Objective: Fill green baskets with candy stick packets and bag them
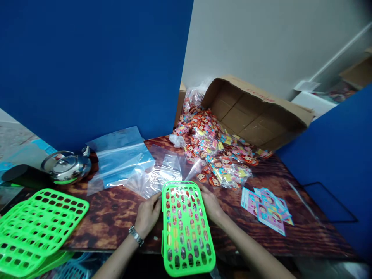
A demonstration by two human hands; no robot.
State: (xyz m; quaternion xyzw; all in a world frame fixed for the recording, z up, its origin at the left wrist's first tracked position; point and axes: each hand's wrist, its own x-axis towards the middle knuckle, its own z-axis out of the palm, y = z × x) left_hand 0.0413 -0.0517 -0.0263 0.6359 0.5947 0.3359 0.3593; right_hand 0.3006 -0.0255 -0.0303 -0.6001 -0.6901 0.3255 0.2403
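Observation:
A bright green plastic basket (187,232) with rows of oval holes is held between my two hands over the table's front edge. Small colourful pieces show through its holes. My left hand (148,217), with a metal watch on the wrist, is closed on the basket's left side near its far end. On the opposite side my right hand (210,203) grips the far right edge, its fingertips partly hidden behind the basket. Just beyond the basket lie clear plastic bags (162,174), close to both hands.
Several green baskets (43,224) are stacked at left, near a metal kettle (68,166). More clear plastic (119,155) covers the back left of the table. Bagged figure pieces (215,147) spill from a cardboard box (255,112). Printed cards (267,209) lie at right. Blue panels (95,69) border the table.

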